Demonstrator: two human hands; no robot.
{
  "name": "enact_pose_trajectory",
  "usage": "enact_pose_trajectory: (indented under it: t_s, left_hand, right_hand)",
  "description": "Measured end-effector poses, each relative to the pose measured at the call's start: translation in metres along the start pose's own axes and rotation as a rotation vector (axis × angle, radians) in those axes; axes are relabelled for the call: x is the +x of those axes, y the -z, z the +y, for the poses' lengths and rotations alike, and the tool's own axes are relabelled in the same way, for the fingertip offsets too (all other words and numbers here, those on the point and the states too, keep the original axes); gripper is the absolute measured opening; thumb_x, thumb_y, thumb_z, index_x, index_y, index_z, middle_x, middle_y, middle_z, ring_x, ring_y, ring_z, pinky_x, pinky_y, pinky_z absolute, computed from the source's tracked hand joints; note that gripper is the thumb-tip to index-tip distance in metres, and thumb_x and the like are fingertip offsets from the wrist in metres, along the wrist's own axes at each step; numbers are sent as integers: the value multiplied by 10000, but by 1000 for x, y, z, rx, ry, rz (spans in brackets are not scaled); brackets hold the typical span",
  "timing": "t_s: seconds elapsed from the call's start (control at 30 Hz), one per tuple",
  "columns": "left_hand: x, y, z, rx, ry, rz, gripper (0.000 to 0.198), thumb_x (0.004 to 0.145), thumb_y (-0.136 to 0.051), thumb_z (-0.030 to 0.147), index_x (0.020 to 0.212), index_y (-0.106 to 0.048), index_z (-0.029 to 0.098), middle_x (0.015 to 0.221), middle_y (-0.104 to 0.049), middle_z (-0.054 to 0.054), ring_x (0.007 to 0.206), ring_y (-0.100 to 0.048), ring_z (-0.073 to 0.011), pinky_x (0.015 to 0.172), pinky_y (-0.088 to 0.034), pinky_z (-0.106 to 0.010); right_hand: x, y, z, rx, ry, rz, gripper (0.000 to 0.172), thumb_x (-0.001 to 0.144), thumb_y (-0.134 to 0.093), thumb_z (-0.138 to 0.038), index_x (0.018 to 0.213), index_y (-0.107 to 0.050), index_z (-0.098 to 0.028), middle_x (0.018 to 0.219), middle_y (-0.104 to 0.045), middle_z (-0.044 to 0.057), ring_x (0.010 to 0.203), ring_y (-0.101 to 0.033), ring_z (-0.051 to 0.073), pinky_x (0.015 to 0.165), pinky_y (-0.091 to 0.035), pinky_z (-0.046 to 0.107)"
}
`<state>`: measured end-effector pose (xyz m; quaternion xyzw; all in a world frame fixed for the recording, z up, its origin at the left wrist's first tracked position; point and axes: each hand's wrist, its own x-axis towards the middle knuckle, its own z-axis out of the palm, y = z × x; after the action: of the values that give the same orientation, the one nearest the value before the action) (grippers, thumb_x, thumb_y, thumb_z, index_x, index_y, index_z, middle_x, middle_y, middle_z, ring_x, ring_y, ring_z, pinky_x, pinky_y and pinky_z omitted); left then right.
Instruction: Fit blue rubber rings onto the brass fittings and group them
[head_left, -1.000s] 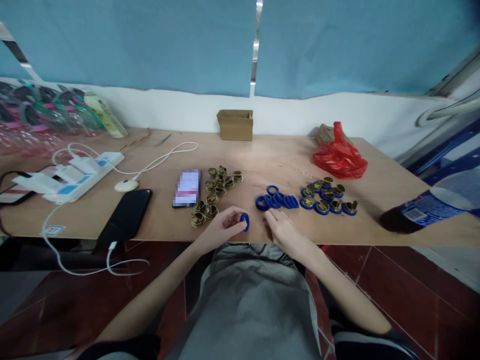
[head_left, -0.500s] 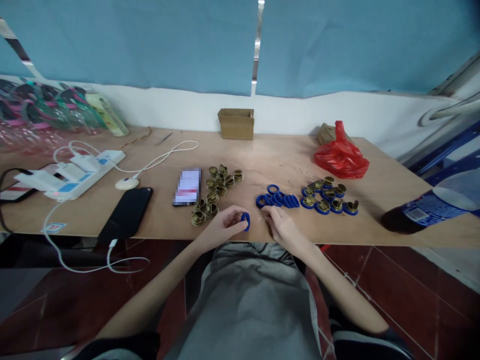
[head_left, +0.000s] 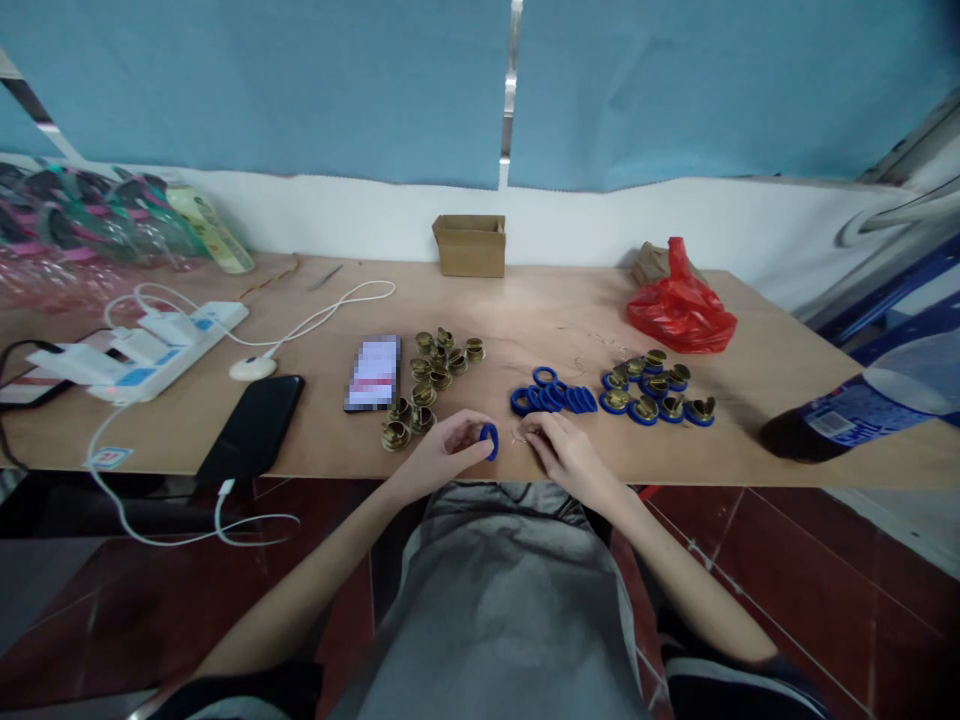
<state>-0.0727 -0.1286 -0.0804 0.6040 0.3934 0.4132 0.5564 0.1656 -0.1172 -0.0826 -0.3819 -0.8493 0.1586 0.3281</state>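
While left hand (head_left: 442, 452) pinches ring (head_left: 489, 440), box (head_left: 469, 246) beyond

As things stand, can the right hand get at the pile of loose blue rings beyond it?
Probably yes: the right hand lies just short of the pile of blue rings, with only bare table between them.

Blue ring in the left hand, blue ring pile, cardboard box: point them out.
blue ring (head_left: 489, 440), head view, its outer rim.
blue ring pile (head_left: 555, 398), head view, middle of heap.
cardboard box (head_left: 469, 252), head view, front wall.
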Motion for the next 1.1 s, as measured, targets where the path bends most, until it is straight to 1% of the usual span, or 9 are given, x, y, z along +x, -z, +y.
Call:
enact_pose_trajectory:
  t_s: [0.17, 0.37, 0.53, 0.63, 0.73, 0.83, 0.93, 1.0, 1.1]
  left_hand:
    - [0, 0, 0, -1, -14, -2, 281, 861, -731, 331, 1081, -679, 165, 925, -665, -28, 877, -614, -165, 847, -515, -300]
    - [1, 2, -1, -1, -27, -6, 305, 855, -739, 329, 1105, -671, 168, 941, -685, -42, 892, -630, -177, 871, -527, -324]
    - [1, 4, -1, -40, -24, -17, 346, 799, -792, 305, 1098, -677, 175, 961, -702, -51, 915, -648, -186, 883, -531, -328]
    - [1, 3, -1, -43, -20, 8, 364, 768, -820, 318, 1069, -674, 176, 967, -700, -50, 914, -645, -187, 869, -525, -320]
    - [0, 1, -2, -37, -29, 63, 383, 750, -840, 330, 1051, -660, 177, 954, -689, -38, 899, -639, -176, 842, -517, -301]
    - [-2, -2, -1, -36, -49, 65, 406, 755, -845, 334, 1069, -636, 183, 950, -695, -40, 901, -658, -181, 843, -527, -307]
    - [-6, -1, 7, 131, -147, 86, 377, 782, -833, 317, 1088, -651, 193, 1019, -692, -59, 969, -669, -204, 880, -536, -327]
    - [-10, 4, 17, 383, -254, 139, 316, 807, -817, 313, 1079, -689, 213, 1106, -671, -70, 1048, -647, -223, 939, -521, -348]
    - [-19, 19, 33, 668, -289, 227, 366, 854, -779, 344, 1197, -680, 262, 1148, -663, -63, 997, -654, -222, 901, -536, -350]
  right_hand:
    - [0, 3, -1, 32, 8, 41, 171, 1049, -433, -164, 1114, -583, -214, 1013, -681, 93, 932, -671, 222, 847, -551, 362]
    - [1, 4, 0, 37, 14, 69, 187, 1048, -431, -166, 1016, -606, -224, 955, -664, 78, 908, -654, 221, 825, -547, 351]
    - [0, 2, 6, 39, -5, 70, 223, 1043, -403, -142, 1082, -610, -216, 1006, -655, 96, 917, -654, 221, 828, -549, 360]
    - [0, 1, 6, 43, 15, 63, 230, 1043, -404, -152, 1029, -623, -222, 983, -644, 92, 902, -647, 221, 822, -553, 364]
    - [2, 3, 2, 67, 16, 43, 212, 1044, -426, -165, 974, -619, -219, 962, -639, 82, 888, -636, 212, 823, -548, 356]
    - [3, 6, -3, 106, 12, 14, 198, 1048, -443, -180, 957, -616, -213, 962, -637, 74, 894, -631, 201, 839, -539, 347]
    - [3, 8, -7, 128, 13, 12, 186, 1048, -463, -201, 961, -627, -211, 972, -630, 73, 890, -628, 197, 841, -532, 349]
    - [2, 9, -7, 127, 8, 20, 178, 1043, -483, -220, 961, -641, -211, 964, -620, 71, 848, -622, 191, 799, -529, 338]
    - [2, 9, -7, 122, -16, 34, 173, 1032, -512, -246, 949, -661, -210, 923, -605, 61, 773, -602, 179, 708, -507, 310]
